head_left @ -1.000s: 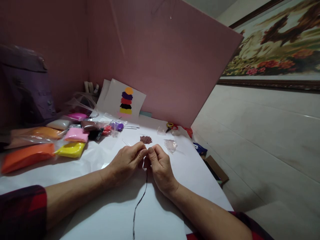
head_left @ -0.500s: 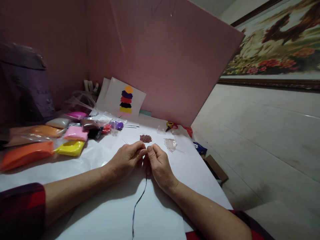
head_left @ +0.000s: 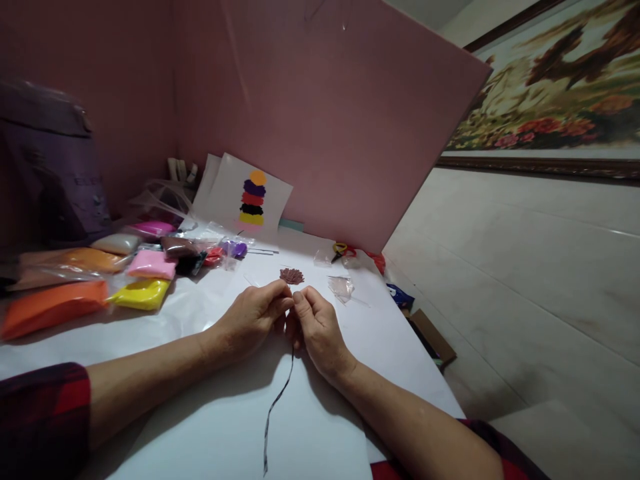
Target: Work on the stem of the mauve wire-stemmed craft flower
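My left hand [head_left: 257, 308] and my right hand [head_left: 319, 327] meet over the white table, thumbs and forefingers pinched together. Just beyond the fingertips is a brownish-red flower [head_left: 291, 276] with many narrow petals, its thin stem running down into the pinch. A long, thin dark strip [head_left: 273, 404] hangs from below the fingers near my right hand and trails toward me. Both hands are closed, and the fingers hide where the stem and strip meet.
Bags of coloured clay [head_left: 55, 310] crowd the left, beside a purple bag [head_left: 60, 167]. A card with colour patches [head_left: 273, 200] leans on the pink panel [head_left: 310, 127]. Scissors [head_left: 340, 249] and a small clear packet [head_left: 342, 288] lie beyond my right hand.
The hands and flower hold nearly the same position. The strip's lower end sits very slightly higher in view.
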### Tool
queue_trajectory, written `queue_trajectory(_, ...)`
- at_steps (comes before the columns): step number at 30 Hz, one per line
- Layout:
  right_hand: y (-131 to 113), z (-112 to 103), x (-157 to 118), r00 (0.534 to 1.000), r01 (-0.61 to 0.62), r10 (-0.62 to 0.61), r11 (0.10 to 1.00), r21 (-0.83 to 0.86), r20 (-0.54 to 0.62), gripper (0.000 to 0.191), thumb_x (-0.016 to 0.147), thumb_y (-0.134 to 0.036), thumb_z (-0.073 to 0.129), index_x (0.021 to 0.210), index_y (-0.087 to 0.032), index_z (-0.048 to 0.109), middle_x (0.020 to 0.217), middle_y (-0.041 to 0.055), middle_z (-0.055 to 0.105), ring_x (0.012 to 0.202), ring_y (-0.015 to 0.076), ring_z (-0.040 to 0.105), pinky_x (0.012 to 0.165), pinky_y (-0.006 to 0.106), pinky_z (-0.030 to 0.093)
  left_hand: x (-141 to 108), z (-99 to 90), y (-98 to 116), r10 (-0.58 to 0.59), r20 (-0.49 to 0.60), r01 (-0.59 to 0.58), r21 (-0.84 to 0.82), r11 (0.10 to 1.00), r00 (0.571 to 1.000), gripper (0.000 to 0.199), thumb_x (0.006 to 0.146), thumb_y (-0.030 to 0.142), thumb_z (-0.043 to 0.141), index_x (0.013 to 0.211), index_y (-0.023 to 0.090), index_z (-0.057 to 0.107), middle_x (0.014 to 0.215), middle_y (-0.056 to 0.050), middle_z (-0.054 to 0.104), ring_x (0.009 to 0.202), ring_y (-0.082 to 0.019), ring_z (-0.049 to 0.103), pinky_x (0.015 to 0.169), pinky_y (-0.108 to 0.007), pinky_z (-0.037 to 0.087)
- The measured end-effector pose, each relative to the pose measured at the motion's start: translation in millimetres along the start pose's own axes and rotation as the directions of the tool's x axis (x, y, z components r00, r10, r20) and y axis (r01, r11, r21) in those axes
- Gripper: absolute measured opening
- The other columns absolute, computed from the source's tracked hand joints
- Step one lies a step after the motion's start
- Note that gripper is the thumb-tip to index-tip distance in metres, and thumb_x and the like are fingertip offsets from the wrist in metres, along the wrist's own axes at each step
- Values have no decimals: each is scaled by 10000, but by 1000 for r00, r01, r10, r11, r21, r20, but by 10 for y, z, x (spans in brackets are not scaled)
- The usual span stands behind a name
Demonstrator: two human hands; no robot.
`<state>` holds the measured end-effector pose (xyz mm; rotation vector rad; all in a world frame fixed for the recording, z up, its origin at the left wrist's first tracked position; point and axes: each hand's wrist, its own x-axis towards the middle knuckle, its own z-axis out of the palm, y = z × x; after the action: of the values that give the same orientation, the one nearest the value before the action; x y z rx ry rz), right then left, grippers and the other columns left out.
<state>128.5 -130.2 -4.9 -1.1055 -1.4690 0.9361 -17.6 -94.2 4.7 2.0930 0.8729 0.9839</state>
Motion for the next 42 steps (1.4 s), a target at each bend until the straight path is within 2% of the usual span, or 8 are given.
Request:
queue_trajectory(3, -3, 0, -13, 1000, 3, -3, 1000, 19, -6, 356, 949, -505, 464, 744, -216, 427, 510, -74, 486, 331, 76, 425, 319, 189, 324, -7, 0, 13, 0, -2, 0, 10, 1000, 1000, 221, 914, 317, 411, 765, 194, 518, 580, 31, 598, 540, -122, 533, 571, -241, 402)
queue_trajectory(8, -19, 5, -26, 999, 19, -17, 999, 51, -38, 349, 952, -486, 465, 736, -215, 429, 527, -69, 486, 353, 73, 419, 338, 192, 324, 0, -2, 33, -12, -1, 12, 16, 1000, 1000, 260, 929, 387, 413, 819, 191, 544, 636, 10, 634, 599, -149, 585, 615, -267, 425)
queue_trajectory(13, -53, 6, -29, 998, 33, -30, 997, 67, -50, 353, 942, -486, 481, 723, -213, 431, 532, -63, 483, 376, 75, 420, 363, 201, 328, -7, -5, 43, -16, -13, 17, 61, 998, 1000, 303, 935, 429, 405, 765, 202, 512, 625, 7, 633, 592, -158, 575, 611, -277, 417)
queue_trajectory(19, -61, 14, -32, 999, 27, -25, 998, 59, -30, 374, 942, -511, 477, 734, -201, 466, 552, -47, 514, 390, 76, 432, 372, 203, 346, -20, 5, 37, 14, -33, -13, 52, 999, 999, 240, 939, 360, 409, 776, 203, 491, 619, 23, 619, 587, -138, 568, 605, -258, 410)
queue_trajectory(27, -55, 6, -6, 1000, -9, 11, 994, 104, -24, 412, 909, -565, 518, 731, -194, 489, 498, -54, 527, 334, 64, 409, 330, 189, 304, 15, 33, -33, 52, -90, -47, 58, 997, 995, 178, 906, 321, 443, 800, 199, 517, 568, 36, 591, 534, -124, 550, 562, -244, 407)
queue_trajectory(34, -66, 15, -11, 998, -20, 26, 994, 103, -58, 385, 898, -529, 559, 720, -196, 483, 474, -68, 509, 328, 54, 382, 333, 183, 303, 35, 62, -108, 80, -73, -72, 110, 991, 994, 122, 877, 278, 418, 829, 204, 503, 607, 11, 608, 535, -136, 557, 535, -244, 406)
queue_trajectory(42, -55, 10, -12, 998, -31, 35, 996, 80, -46, 397, 912, -543, 524, 716, -202, 471, 430, -88, 462, 307, 56, 364, 317, 177, 288, -1, 28, 57, 71, -45, -60, 197, 978, 996, 121, 895, 208, 375, 836, 205, 481, 615, 22, 575, 551, -130, 539, 555, -239, 398)
